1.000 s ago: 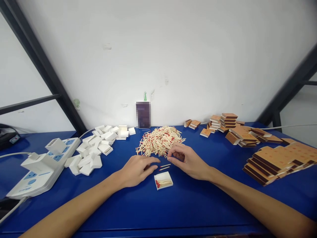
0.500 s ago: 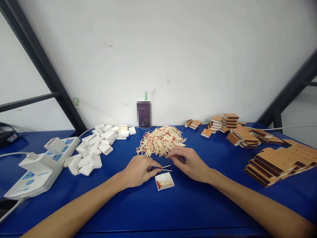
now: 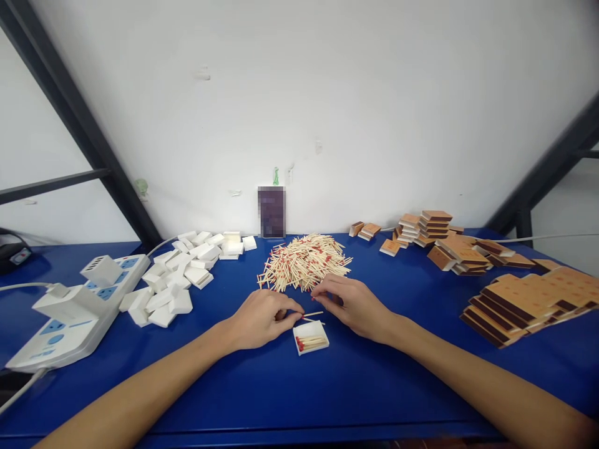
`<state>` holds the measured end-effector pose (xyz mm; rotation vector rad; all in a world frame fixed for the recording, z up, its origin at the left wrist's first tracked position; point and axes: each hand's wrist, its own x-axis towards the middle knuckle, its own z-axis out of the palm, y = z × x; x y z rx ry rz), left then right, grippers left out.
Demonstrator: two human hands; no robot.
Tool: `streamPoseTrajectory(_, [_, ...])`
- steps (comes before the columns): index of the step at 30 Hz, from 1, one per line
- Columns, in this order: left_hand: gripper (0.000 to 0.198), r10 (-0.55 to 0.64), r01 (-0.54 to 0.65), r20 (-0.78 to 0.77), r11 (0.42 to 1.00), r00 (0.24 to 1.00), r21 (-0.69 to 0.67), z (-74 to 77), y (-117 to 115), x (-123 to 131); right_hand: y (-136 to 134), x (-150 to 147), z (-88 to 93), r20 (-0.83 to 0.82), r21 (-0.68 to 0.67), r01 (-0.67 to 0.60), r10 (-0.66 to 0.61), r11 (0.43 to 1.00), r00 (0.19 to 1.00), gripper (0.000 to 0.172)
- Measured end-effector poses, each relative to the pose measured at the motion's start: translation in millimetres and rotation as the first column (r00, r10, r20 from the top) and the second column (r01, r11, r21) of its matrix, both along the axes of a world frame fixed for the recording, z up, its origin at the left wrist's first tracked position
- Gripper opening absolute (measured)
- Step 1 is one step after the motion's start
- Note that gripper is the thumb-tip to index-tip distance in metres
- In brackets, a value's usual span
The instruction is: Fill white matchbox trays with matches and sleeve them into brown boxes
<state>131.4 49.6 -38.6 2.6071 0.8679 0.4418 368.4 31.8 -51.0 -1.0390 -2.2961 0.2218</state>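
My left hand [image 3: 266,317] pinches a couple of matches [image 3: 314,313] by their red heads, the pale sticks pointing right. Just below them lies a small white matchbox tray [image 3: 322,349], part filled with matches, heads to the left. At the front edge of a large loose heap of matches [image 3: 309,259], my right hand [image 3: 350,305] has thumb and forefinger closed together. A red match head shows at those fingertips; the stick is mostly hidden by the fingers.
Empty white trays [image 3: 180,274] lie jumbled left of the heap. A white power strip [image 3: 88,312] with plugs stands farther left. Matchbox sleeves [image 3: 528,299] are stacked on the right, with filled-looking matchboxes [image 3: 435,227] behind. A dark blurred card [image 3: 272,212] leans on the wall.
My right hand has shifted slightly left at the heap's edge, its thumb and forefinger now closed on a match. My left hand stays nearly where it was, still pinching its matches.
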Motion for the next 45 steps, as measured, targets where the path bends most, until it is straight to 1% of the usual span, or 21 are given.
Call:
streamPoseTrajectory(3, [0.023,0.016,-0.015,0.007,1.000,1.000,-0.027,2.6,-4,-3,-1,-2,-0.2,0.046,-0.011,0.019,-0.018,1.000,0.999,0.014])
streamPoseTrajectory(5, [0.024,0.000,0.000,-0.009,1.000,1.000,-0.008,3.7,-6,-6,-1,-4,-0.9,0.031,-0.009,0.047,-0.047,0.999,0.998,0.013])
streamPoseTrajectory(7, [0.034,-0.031,0.032,-0.032,0.999,0.999,0.042,3.3,-7,-8,-1,-6,-1.7,-0.004,0.001,0.054,-0.054,0.999,0.999,0.012])
streamPoseTrajectory(9, [0.043,-0.055,0.059,-0.049,0.994,0.997,0.096,1.9,-8,-9,-2,-8,-2.5,-0.018,-0.009,0.028,-0.029,1.000,0.999,0.012])
streamPoseTrajectory(12, [0.038,-0.095,0.101,-0.049,0.987,0.994,0.128,-0.1,-7,-9,-4,-13,-3.1,-0.015,-0.080,-0.026,0.024,0.996,1.000,0.013])
streamPoseTrajectory(14, [0.034,-0.134,0.139,-0.040,0.981,0.990,0.134,-0.4,-7,-9,-5,-15,-2.0,-0.023,-0.126,-0.036,0.034,0.991,0.999,0.013])
streamPoseTrajectory(16, [0.033,-0.166,0.168,-0.030,0.976,0.986,0.138,-0.1,-7,-9,-6,-14,1.6,-0.045,-0.134,-0.039,0.033,0.990,0.998,0.013])
streamPoseTrajectory(20, [0.033,-0.173,0.174,-0.013,0.979,0.985,0.107,1.1,-8,-10,-2,0,16.9,-0.123,-0.083,-0.023,0.013,0.996,0.992,0.016])
streamPoseTrajectory(23, [0.035,-0.163,0.162,0.009,0.985,0.987,0.057,2.3,-8,-11,5,20,29.1,-0.106,-0.031,0.026,-0.030,0.999,0.994,0.018])
streamPoseTrajectory(26, [0.030,-0.100,0.099,0.041,0.994,0.994,0.044,3.2,-6,-10,12,37,34.6,-0.128,-0.009,0.154,-0.154,0.988,0.980,0.023])
streamPoseTrajectory(29, [0.030,-0.035,0.034,0.006,0.997,0.999,0.074,2.5,-2,-8,16,44,33.5,0.094,0.013,0.293,-0.292,0.956,0.952,0.017])
streamPoseTrajectory(30, [0.031,-0.026,0.028,-0.020,0.997,0.999,0.078,2.1,-1,-8,17,44,32.4,0.176,0.018,0.313,-0.311,0.950,0.934,0.015])
streamPoseTrajectory(32, [0.034,-0.030,0.035,-0.067,0.996,0.997,0.079,1.7,0,-7,17,42,30.4,0.289,-0.001,0.335,-0.320,0.942,0.902,0.015])
streamPoseTrajectory(36, [0.039,-0.060,0.076,-0.147,0.992,0.987,0.104,3.6,0,-6,14,35,27.9,0.435,-0.052,0.410,-0.349,0.911,0.830,0.026])
streamPoseTrajectory(38, [0.038,-0.076,0.095,-0.167,0.989,0.983,0.111,5.0,-1,-6,13,33,26.7,0.456,-0.057,0.429,-0.359,0.901,0.814,0.027])
streamPoseTrajectory(43, [0.036,-0.109,0.125,-0.145,0.986,0.983,0.109,5.0,0,-8,14,30,21.1,0.389,-0.132,0.385,-0.309,0.913,0.868,0.020])
streamPoseTrajectory(45, [0.035,-0.114,0.129,-0.139,0.986,0.984,0.107,3.9,1,-9,14,31,19.8,0.374,-0.146,0.375,-0.300,0.916,0.878,0.016])
